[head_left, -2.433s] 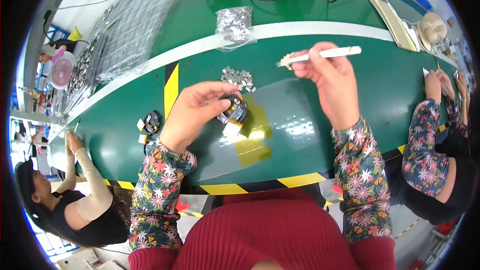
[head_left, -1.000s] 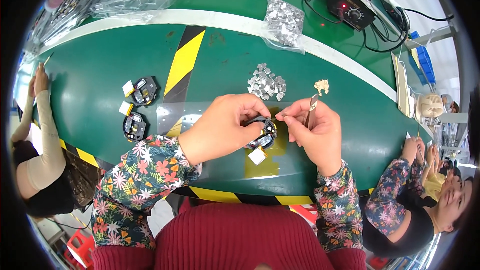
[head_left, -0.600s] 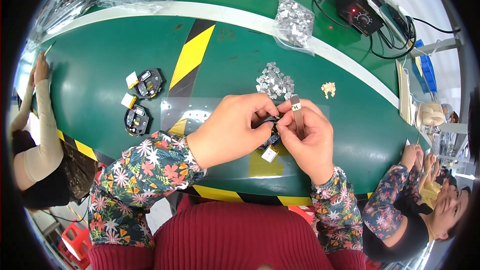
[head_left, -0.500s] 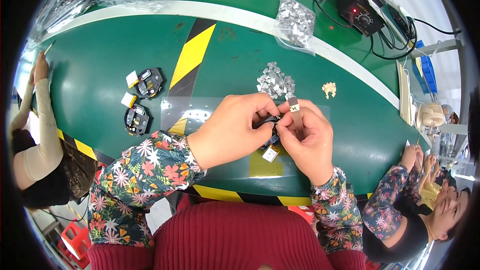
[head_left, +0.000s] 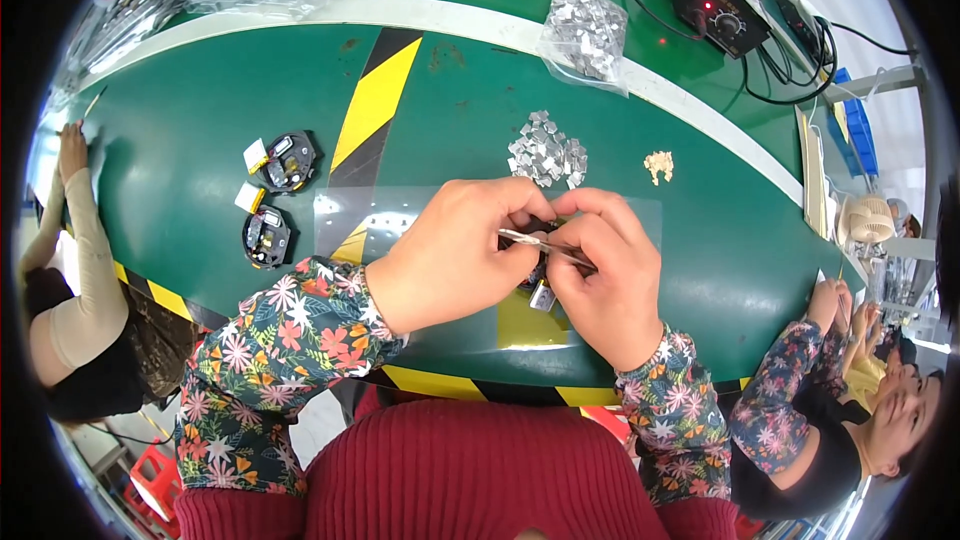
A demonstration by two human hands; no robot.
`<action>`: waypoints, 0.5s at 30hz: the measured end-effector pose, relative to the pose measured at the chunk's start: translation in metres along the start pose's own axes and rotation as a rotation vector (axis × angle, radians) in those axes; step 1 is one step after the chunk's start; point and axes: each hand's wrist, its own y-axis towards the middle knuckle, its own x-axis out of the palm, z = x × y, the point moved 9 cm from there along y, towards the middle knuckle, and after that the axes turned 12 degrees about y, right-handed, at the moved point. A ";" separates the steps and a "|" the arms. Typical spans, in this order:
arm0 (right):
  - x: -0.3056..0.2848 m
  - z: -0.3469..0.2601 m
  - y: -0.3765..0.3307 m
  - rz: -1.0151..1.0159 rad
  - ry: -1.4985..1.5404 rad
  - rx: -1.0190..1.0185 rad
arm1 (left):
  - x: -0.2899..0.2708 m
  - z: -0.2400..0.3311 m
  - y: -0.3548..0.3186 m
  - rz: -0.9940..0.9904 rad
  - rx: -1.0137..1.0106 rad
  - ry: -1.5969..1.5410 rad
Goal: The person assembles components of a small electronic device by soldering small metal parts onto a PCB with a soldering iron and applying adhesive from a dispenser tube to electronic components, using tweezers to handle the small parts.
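Note:
My left hand (head_left: 455, 255) is closed in a pinch over the mat, its fingertips meeting those of my right hand (head_left: 610, 265). A slim metal strip like tweezers (head_left: 565, 256) lies across between them, with a pale end by the left thumb and a dark end under the right fingers. The right fingers are closed on it. Below the fingertips a small dark round device is mostly hidden; its silver battery (head_left: 542, 297) shows. Whether the left fingers grip the device or the strip is unclear. Beyond the hands is a pile of small grey metal pieces (head_left: 547, 150).
Two black round devices (head_left: 290, 162) with batteries lie at the left. Beige bits (head_left: 658, 167) sit right of the pile. Farther back are a bag of grey pieces (head_left: 585, 32) and a black control box (head_left: 718, 5) with cables. Co-workers sit at both sides.
The tweezers-like strip has swung from pointing up and away in my right hand to lying flat across between both hands. Both hands stay close together.

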 end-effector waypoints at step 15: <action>0.004 -0.003 0.005 0.020 -0.040 -0.050 | -0.001 0.001 0.002 -0.017 -0.010 0.051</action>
